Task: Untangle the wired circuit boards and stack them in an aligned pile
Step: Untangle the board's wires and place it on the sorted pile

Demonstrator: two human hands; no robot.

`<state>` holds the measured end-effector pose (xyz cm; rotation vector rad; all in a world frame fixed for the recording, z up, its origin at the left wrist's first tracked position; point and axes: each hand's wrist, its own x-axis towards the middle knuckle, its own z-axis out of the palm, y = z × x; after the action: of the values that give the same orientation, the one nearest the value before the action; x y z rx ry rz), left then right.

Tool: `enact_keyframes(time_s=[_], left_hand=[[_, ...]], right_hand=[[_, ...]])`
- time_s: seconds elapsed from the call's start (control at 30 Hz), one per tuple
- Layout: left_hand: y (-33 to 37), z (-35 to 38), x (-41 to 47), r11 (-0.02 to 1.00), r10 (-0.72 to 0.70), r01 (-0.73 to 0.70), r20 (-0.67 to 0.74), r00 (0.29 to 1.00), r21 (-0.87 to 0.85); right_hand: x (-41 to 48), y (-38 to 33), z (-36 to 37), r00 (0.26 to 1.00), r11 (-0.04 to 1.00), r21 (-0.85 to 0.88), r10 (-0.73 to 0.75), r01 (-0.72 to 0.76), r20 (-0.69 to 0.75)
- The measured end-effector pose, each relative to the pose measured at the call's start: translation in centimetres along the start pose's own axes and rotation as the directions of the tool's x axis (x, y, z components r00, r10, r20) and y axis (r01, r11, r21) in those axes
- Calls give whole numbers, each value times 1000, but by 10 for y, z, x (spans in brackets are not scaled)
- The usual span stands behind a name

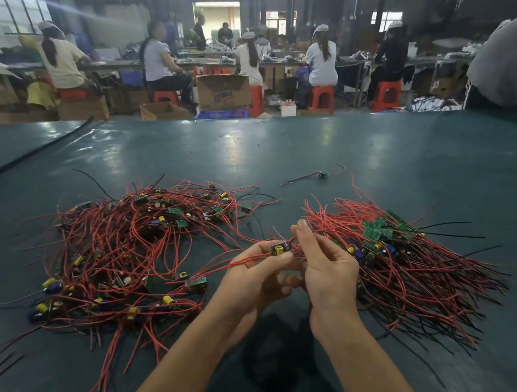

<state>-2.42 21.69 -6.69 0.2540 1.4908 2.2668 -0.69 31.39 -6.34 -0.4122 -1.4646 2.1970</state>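
Left hand (257, 278) and right hand (326, 270) pinch one small red-wired board (280, 248) between a loose tangle (129, 251) left and a combed pile (397, 258) right on the smooth green counter (276, 145).

Tangled heap (130, 258): small green boards with yellow and blue parts, red and black wires knotted, on the desk's left half. Aligned pile (393, 252): boards stacked, wires fanned toward the near right edge. Single board (280, 248) pinched between them, off the desk. Lone board (322, 174) flat, farther back.
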Motion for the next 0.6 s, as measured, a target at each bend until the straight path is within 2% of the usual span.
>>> enact_keyframes(time_s=[0.07, 0.13, 0.23, 0.33, 0.43, 0.6], left_hand=[[-1, 1, 1, 988, 124, -119, -55, 991, 96], [-1, 1, 2, 977, 177, -164, -93, 980, 133], [0, 0, 3, 980, 180, -170, -108, 978, 100], [-1, -2, 3, 972, 208, -194, -95, 974, 134], [0, -1, 3, 963, 242, -220, -142, 960, 156], [0, 1, 5, 943, 314, -271, -247, 917, 193]], right_hand=[[0, 0, 1, 999, 1000, 3, -4, 4, -31], [1, 1, 0, 999, 1000, 1, -6, 6, -45], [1, 2, 0, 1000, 1000, -28, -11, 10, -28], [-3, 4, 0, 999, 996, -84, -2, 7, 54], [-7, 4, 2, 994, 993, -116, 32, -21, 103], [-7, -1, 5, 996, 992, -95, 91, -89, 14]])
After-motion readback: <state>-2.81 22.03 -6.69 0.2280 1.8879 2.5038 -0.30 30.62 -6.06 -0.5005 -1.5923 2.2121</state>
